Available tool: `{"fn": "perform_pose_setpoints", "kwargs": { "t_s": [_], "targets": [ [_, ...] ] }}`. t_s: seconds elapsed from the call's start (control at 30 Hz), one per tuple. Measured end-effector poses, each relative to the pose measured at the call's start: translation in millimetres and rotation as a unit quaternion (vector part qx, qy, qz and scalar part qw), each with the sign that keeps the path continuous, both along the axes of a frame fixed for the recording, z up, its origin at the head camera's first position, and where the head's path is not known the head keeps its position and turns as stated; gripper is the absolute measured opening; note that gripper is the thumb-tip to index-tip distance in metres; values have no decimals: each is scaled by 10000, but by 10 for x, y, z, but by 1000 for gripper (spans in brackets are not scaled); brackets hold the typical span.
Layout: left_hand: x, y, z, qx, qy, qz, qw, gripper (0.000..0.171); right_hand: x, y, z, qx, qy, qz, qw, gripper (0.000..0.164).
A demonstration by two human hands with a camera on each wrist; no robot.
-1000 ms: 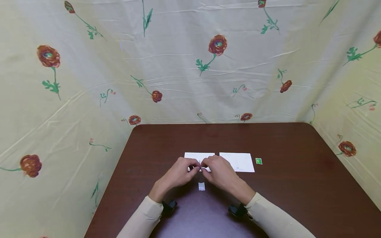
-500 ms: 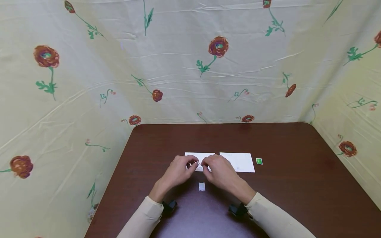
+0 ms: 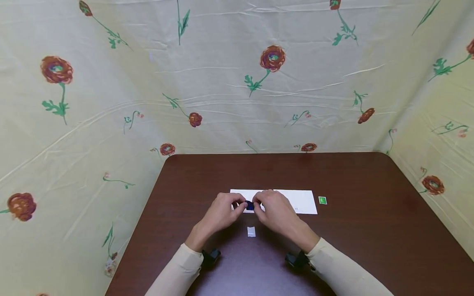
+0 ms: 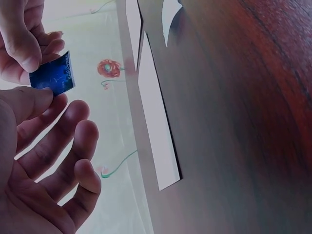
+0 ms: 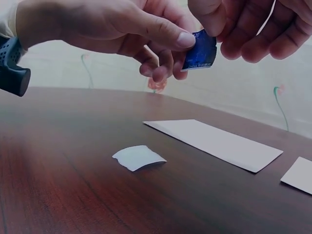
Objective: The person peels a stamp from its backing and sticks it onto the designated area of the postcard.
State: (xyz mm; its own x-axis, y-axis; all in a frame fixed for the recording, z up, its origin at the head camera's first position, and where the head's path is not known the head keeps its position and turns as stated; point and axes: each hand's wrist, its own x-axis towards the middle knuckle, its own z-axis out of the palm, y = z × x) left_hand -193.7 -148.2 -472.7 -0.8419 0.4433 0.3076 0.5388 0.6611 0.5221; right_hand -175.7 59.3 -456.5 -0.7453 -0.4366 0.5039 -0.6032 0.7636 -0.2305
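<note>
The left hand and right hand are both clamped, thumb and fingers, on opposite sides of one small dark-blue paper stamp with notched edges, held above the left-hand one of two flat white paper rectangles. These lie side by side, well inside the edges of the dark-brown wooden table; one small white-bordered green square lies just right of them, and one curled whitish paper scrap lies nearer the person.
</note>
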Motion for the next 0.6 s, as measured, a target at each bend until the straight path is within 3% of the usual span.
{"fn": "perform_pose_setpoints", "kwargs": {
  "t_s": [0.27,0.6],
  "targets": [
    [2,33,74,202,-70,-87,9997,9,-14,36,90,-205,-250,-262,9991,7],
    [11,86,140,252,-39,30,9997,5,-38,83,100,-380,-294,-491,9976,6]
  ]
}}
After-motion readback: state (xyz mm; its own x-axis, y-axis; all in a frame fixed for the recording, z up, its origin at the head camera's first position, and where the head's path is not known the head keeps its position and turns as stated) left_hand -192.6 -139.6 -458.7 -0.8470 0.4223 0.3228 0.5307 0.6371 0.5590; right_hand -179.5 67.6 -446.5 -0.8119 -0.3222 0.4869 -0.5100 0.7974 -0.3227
